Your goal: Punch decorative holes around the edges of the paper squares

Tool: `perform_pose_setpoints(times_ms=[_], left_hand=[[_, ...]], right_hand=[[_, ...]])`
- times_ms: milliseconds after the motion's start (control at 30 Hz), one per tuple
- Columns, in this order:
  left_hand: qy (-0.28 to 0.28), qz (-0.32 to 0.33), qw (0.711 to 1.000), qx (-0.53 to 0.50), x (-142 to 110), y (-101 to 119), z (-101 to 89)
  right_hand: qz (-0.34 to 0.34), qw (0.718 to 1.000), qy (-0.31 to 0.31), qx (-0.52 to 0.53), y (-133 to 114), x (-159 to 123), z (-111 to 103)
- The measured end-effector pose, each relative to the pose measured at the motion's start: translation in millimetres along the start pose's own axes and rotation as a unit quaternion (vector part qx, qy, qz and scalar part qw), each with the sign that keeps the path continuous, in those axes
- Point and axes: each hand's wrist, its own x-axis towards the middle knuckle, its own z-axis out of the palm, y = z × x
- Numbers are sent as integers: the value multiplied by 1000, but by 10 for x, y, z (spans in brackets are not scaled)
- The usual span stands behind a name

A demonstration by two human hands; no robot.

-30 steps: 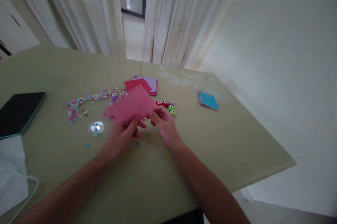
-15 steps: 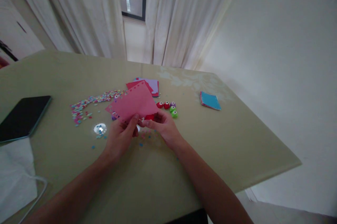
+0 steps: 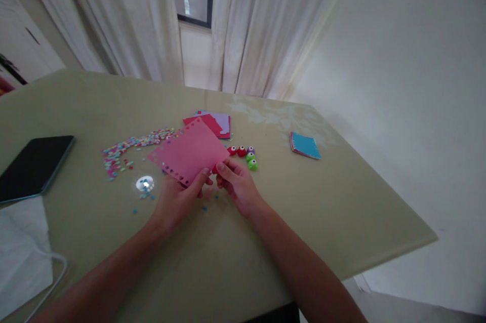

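Observation:
A sheet of pink paper point(image 3: 192, 153) with rows of small punched holes along its left, top-left and lower edges is tilted above the table. My left hand point(image 3: 176, 196) is closed on its lower edge, thumb on top and fingers underneath. At the lower right corner, my right hand point(image 3: 238, 186) pinches a small red craft punch point(image 3: 214, 168), mostly covered by the fingers and touching the paper's edge. Just beyond the right hand stand several small eyed punches: red ones point(image 3: 241, 151), a purple one point(image 3: 250, 150) and green ones point(image 3: 252, 164).
Behind the sheet lies a pile of red and lilac paper point(image 3: 224, 124). Colourful confetti point(image 3: 125, 148) spreads to the left, near a clear shiny dome point(image 3: 145, 184). A blue-topped paper stack point(image 3: 306, 146) sits right; a black tablet point(image 3: 34, 166) and white sheet point(image 3: 23, 257) lie left.
The pink sheet has been turned and lowered between my hands, its punched lower edge now facing me. My right fingers have shifted along to its right corner, with the red punch.

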Motion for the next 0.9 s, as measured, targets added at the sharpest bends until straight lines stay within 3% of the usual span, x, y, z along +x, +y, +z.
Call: perform_pose_setpoints(times_ms=[900], left_hand=[[-19,0,1000,-15,-16,62,7]], right_hand=[[7,1000,-9,-2,-38,-21,40]])
